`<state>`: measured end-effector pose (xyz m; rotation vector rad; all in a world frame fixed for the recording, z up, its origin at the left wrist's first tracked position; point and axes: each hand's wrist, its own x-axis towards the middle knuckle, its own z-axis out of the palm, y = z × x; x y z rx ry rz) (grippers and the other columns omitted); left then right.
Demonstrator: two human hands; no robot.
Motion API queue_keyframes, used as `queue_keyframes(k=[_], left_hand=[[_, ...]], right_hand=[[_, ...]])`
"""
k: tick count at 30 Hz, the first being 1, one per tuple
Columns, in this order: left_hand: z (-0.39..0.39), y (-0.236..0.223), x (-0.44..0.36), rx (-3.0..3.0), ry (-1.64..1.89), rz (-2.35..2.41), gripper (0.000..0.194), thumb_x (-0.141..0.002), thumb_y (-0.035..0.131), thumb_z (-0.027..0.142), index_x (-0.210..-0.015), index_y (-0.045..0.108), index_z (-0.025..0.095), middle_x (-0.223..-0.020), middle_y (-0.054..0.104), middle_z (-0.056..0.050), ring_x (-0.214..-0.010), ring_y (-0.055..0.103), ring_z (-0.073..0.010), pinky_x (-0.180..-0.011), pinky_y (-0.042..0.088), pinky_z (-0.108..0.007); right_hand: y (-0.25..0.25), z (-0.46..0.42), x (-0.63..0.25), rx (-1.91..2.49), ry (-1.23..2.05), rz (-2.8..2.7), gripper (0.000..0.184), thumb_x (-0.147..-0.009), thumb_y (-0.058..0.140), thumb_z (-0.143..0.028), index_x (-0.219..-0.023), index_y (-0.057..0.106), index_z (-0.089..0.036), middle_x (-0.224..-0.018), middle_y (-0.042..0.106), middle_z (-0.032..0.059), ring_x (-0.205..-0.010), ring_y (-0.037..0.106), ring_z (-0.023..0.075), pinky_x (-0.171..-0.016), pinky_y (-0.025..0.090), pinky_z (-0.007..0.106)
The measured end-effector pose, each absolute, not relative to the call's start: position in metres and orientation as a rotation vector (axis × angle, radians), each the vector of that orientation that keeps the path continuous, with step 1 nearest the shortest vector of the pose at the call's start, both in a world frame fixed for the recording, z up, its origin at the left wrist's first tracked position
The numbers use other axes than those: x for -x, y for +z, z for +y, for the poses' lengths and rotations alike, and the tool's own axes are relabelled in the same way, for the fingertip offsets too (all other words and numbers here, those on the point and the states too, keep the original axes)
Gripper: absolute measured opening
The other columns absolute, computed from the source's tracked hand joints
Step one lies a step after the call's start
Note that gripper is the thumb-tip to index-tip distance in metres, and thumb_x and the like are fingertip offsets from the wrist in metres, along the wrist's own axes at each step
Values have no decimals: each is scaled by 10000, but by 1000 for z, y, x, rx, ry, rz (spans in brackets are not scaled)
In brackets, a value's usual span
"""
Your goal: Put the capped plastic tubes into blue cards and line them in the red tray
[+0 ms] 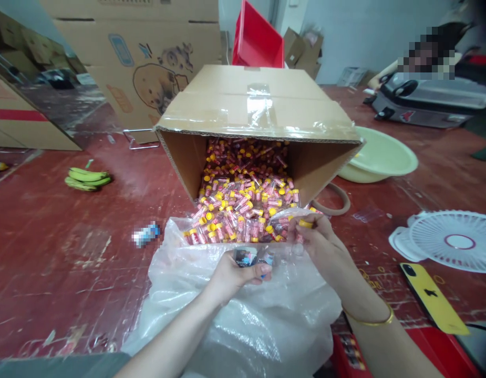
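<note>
Our left hand (231,277) grips a small dark packet (246,257) above the white sheet (243,320), thumb on top. Our right hand (323,247) pinches a yellow-capped vial (306,223) between thumb and fingers, over the sheet's far right corner. The heap of vials (243,205) lies inside the box (211,102) and spills over its lower front edge onto the sheet's far edge. On the floor (49,262), bananas (88,179) lie well off the box's left edge, and a basin (364,173) stands just beside its right one. We have a phone (434,299) to our right, near a white lid (459,241).
</note>
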<state>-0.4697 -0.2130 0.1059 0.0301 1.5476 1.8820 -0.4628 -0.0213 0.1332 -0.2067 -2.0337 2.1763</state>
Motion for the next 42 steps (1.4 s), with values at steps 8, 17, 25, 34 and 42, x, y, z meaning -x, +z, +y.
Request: queue_keyframes(k=[8, 17, 25, 34, 42], left_hand=[[-209, 111, 472, 13, 1926, 1501, 295, -589, 855, 330, -740, 684, 143, -633, 656, 4, -613, 625, -133, -606, 516, -245], [-204, 117, 470, 123, 2015, 1353, 392, -648, 827, 390, -918, 713, 129, -754, 727, -65, -699, 692, -192, -639, 562, -289], [-190, 132, 473, 321, 2107, 1187, 485, -618, 834, 442, -952, 722, 108, -829, 745, -112, -719, 699, -214, -635, 559, -292], [-197, 126, 465, 217, 2072, 1246, 405, -631, 841, 369, -920, 732, 108, -744, 740, -72, -655, 670, -144, -650, 525, -225], [-193, 126, 460, 128, 1966, 1346, 431, -721, 739, 470, -980, 705, 127, -1002, 728, -132, -862, 696, -264, -670, 577, -337]], right_hand=[[170, -28, 470, -479, 1924, -2280, 114, -943, 505, -271, -929, 393, -255, -999, 548, 18, -881, 553, 133, -732, 479, 288], [143, -40, 473, -248, 2477, -2037, 257, -897, 575, -411, -835, 383, -252, -907, 633, -1, -847, 638, 151, -776, 530, 338], [106, -58, 435, -61, 2270, -2294, 763, -603, 824, -182, -1167, 327, -314, -1182, 537, 64, -981, 635, 220, -724, 584, 333], [100, -60, 431, -92, 2093, -2271, 645, -673, 697, -126, -1148, 303, -311, -978, 554, 21, -878, 633, 203, -688, 543, 321], [117, -37, 426, 98, 2174, -2027, 262, -769, 706, -339, -871, 489, -233, -886, 591, 21, -805, 584, 154, -735, 512, 306]])
